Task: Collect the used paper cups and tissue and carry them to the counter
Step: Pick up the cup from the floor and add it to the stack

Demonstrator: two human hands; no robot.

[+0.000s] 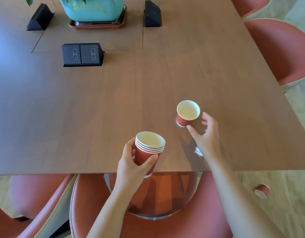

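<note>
Wooden table [114, 100]: left hand [131, 162] grips cup stack [146, 152]; right hand [208, 136] spread beside 1 cup [182, 120]; pot [91, 9] lettering blurred.

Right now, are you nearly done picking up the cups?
Partly. Done: the left hand holds a stack of cups. In hand: the open right hand reaches for the table cup. Left: the floor cup, then the tissue and the counter, neither clearly in view.

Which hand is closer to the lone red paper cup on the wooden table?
Right. The right hand is beside the red paper cup, thumb near its base; the left hand holds stacked cups farther back.
</note>
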